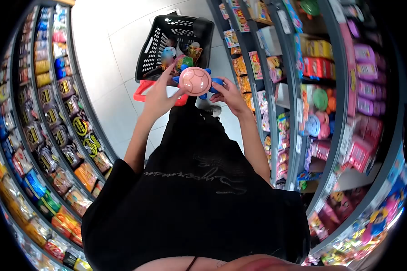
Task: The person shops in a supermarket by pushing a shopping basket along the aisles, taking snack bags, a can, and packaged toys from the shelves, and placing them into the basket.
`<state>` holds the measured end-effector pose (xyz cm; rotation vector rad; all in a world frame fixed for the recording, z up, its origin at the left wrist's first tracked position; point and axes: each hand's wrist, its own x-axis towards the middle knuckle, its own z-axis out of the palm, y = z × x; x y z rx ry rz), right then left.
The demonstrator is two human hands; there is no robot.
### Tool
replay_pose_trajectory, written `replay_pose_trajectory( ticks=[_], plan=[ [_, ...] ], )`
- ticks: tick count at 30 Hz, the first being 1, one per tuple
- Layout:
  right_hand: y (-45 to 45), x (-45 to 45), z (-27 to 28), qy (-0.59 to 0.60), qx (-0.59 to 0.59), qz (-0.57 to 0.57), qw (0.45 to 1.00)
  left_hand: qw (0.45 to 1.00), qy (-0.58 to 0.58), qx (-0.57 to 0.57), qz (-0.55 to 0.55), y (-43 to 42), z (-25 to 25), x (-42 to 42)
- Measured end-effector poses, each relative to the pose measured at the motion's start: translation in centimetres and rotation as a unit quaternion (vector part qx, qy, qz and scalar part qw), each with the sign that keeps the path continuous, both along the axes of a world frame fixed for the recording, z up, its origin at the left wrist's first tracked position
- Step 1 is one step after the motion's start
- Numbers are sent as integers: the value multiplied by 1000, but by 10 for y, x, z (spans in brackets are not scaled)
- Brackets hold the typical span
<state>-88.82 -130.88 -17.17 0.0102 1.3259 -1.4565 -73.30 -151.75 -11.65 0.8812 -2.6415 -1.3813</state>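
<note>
A toy turtle [195, 81] with a round pink shell and blue limbs is held up in front of the black shirt. My right hand [228, 93] grips its blue part on the right side. On the other side, my left hand [162, 93] is spread, with its thumb by the shell's lower left edge. Just beyond the toy stands a black basket [148, 50] with a red handle [142, 91]. Several colourful items [169, 53] lie in the basket, partly hidden behind the toy and my left hand.
Shelves of packaged goods [43, 95] curve along the left. More shelves on the right hold snack packs [240, 66] and purple and pink toys [367, 67]. Pale floor tiles [101, 54] lie between them. A shoe [215, 109] shows below the toy.
</note>
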Motion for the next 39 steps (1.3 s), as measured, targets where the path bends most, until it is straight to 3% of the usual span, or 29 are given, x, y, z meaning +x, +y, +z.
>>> replay_pose_trajectory(
  ticks=[1, 3, 7, 9, 10, 13, 15, 17, 21, 22, 25, 27, 29, 33, 35, 39],
  plan=[
    [-17, -2, -17, -3, 5, 15, 1000, 1000, -3, 5, 15, -15, -23, 15],
    [-51, -4, -53, 21, 121, 4, 992, 959, -2, -282, 9, -44, -65, 46],
    [-121, -5, -141, 12, 230, -63, 971, 983, -78, -168, 11, -71, -108, 69],
    [-149, -6, -188, 93, 306, -21, 947, 979, -123, -162, -2, -73, -119, 71],
    [-161, -10, -206, 115, 340, 7, 933, 982, -50, -178, 34, -74, -123, 68],
    [-193, -18, -264, 199, 420, 84, 882, 982, -11, -170, 78, -75, -129, 69],
    [-208, -22, -308, 205, 419, 119, 877, 982, 2, -169, 84, -77, -133, 71],
    [-219, -20, -362, 320, 383, 181, 847, 980, 14, -168, 105, -78, -137, 70],
    [-246, -7, -421, 265, 404, 239, 842, 975, 46, -174, 128, -80, -146, 69],
    [-257, 2, -416, 322, 406, 261, 815, 975, 48, -174, 131, -79, -149, 69],
    [-265, 23, -451, 318, 367, 269, 832, 976, 31, -164, 139, -73, -151, 70],
    [-266, 31, -458, 331, 379, 300, 810, 975, 35, -166, 143, -73, -150, 67],
    [-271, 31, -440, 306, 431, 340, 778, 973, 46, -171, 150, -71, -149, 64],
    [-255, 16, -388, 354, 366, 411, 756, 963, 68, -197, 173, -64, -150, 55],
    [-242, 10, -366, 363, 356, 391, 767, 965, 76, -193, 159, -61, -145, 52],
    [-197, 12, -323, 326, 281, 322, 843, 968, 49, -205, 137, -52, -137, 45]
  ],
)
